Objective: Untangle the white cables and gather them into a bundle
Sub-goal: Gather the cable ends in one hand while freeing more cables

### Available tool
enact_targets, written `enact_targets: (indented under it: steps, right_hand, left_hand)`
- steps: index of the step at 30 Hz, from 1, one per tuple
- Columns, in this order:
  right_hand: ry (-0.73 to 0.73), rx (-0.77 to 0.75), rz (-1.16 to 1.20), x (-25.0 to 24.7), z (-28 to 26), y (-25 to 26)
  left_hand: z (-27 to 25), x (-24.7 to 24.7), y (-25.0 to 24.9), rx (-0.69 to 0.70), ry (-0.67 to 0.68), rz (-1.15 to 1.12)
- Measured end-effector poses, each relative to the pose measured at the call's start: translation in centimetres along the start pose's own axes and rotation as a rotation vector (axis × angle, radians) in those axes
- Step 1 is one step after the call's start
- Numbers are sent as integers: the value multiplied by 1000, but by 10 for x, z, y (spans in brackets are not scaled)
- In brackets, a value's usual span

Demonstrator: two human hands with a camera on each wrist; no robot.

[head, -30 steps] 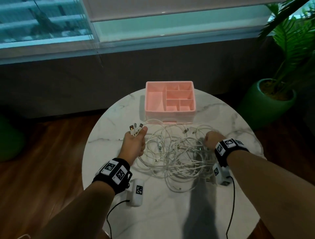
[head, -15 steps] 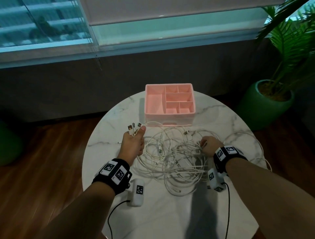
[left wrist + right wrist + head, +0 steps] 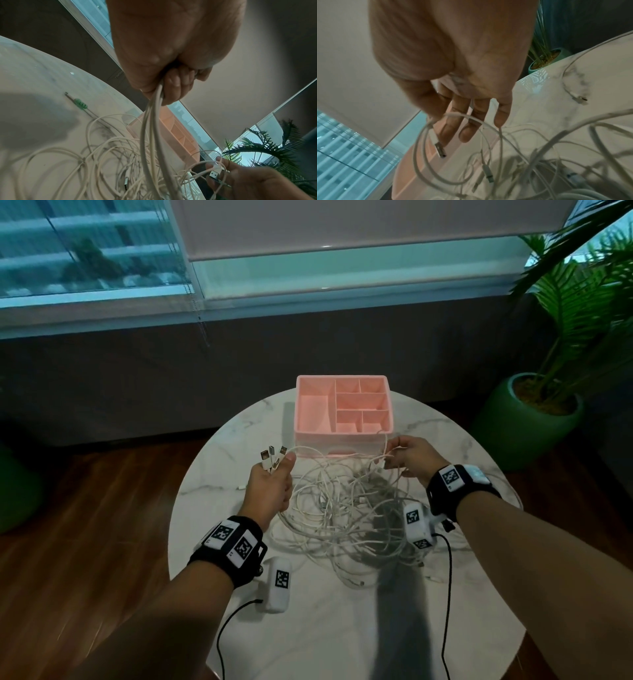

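Observation:
A loose tangle of white cables (image 3: 346,508) lies on the round marble table (image 3: 308,631). My left hand (image 3: 277,469) is at the pile's left edge and grips several cable ends in a fist. Their USB plugs (image 3: 272,455) stick up above the thumb. In the left wrist view the held strands (image 3: 154,121) hang straight down from the curled fingers (image 3: 173,82). My right hand (image 3: 394,455) is raised over the pile's far right, just in front of the pink box. It pinches one cable near its USB plug (image 3: 440,148), and loops trail down to the heap.
A pink divided organizer box (image 3: 342,409) stands at the table's far side, right behind both hands. A cable end with a green clip (image 3: 80,103) lies left of the pile. A potted palm (image 3: 527,419) stands on the floor at the right. The table edge is near on every side.
My right hand has come up out of the pile and moved away towards the pink box, lifting a cable end with it. The left hand has kept its grip in about the same place.

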State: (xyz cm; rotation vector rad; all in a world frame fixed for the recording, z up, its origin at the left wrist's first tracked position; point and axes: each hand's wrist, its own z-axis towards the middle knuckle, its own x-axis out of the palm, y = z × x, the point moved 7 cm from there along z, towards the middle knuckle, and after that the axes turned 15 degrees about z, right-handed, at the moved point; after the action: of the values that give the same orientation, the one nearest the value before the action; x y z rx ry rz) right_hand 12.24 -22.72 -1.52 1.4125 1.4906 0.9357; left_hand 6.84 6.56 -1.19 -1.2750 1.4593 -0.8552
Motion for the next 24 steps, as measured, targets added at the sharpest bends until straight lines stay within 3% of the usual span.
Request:
enact_targets:
  steps: [4,10,16,19,24]
  right_hand:
    - [-15,22,74,0,-2,9]
    - [-79,-284,-166,4,-9,71]
    - [45,-437,224,37,-59,149]
    - [112,-410,354,55,-76,153]
    - [178,-292,376,91,-85,109]
  left_hand:
    - [-2,0,-2,12,7,7]
    - [-6,3,-18,60,12,-13]
    - [-12,6,-37,124,7,-46]
    - [-18,10,-51,171,4,-52]
    - [-25,20,-63,200,55,-132]
